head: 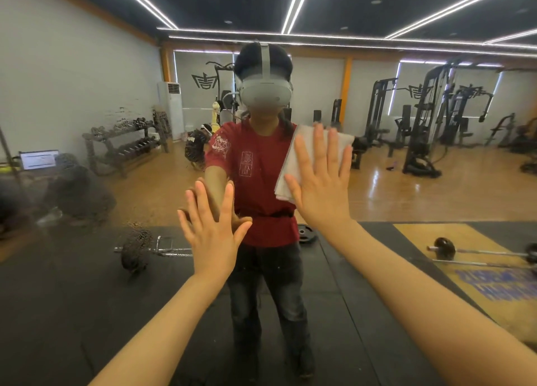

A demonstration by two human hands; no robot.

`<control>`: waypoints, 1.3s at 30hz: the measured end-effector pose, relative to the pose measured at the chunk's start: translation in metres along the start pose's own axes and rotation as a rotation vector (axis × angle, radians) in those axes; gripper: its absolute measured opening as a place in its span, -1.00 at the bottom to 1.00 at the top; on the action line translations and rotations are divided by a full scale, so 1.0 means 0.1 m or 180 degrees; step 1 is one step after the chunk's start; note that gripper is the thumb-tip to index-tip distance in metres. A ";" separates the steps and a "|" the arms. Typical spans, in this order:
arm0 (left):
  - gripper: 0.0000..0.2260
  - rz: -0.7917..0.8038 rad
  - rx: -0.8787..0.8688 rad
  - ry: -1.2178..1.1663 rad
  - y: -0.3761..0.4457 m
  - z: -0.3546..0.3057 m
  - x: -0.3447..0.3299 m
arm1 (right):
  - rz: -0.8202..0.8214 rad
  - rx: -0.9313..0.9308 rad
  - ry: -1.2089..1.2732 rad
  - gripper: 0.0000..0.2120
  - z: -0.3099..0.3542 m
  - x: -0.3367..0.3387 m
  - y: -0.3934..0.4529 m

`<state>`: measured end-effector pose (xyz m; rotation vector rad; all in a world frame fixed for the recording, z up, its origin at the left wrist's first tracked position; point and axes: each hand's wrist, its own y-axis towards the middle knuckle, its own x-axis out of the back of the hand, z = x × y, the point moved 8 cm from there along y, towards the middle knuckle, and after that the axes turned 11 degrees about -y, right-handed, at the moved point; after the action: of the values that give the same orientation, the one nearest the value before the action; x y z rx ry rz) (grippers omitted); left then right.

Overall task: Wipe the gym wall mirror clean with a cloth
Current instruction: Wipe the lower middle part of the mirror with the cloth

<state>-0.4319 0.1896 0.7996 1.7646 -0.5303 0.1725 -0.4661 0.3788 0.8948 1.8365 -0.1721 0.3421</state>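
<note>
Right hand (321,182), fingers straight and spread, pressed a folded grey cloth (290,164) flat against the mirror (87,80); cloth lay beneath the fingers, protruding past the thumb side. Left hand (210,231), fingers splayed, rested bare on the glass.

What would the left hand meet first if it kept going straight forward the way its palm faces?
The mirror: the left hand seems already flat on the glass, fingertips meeting their reflection, so nothing lies between.
</note>
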 end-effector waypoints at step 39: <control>-0.32 0.0005 -0.0057 0.0168 0.00 -0.01 0.01 | 0.0069 0.0723 -0.0024 -0.33 0.41 -0.45 -1.38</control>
<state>-0.4310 0.1902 0.8006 1.7375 -0.4937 0.2143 -0.4630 0.3766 0.7440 2.0615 -0.1636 0.3825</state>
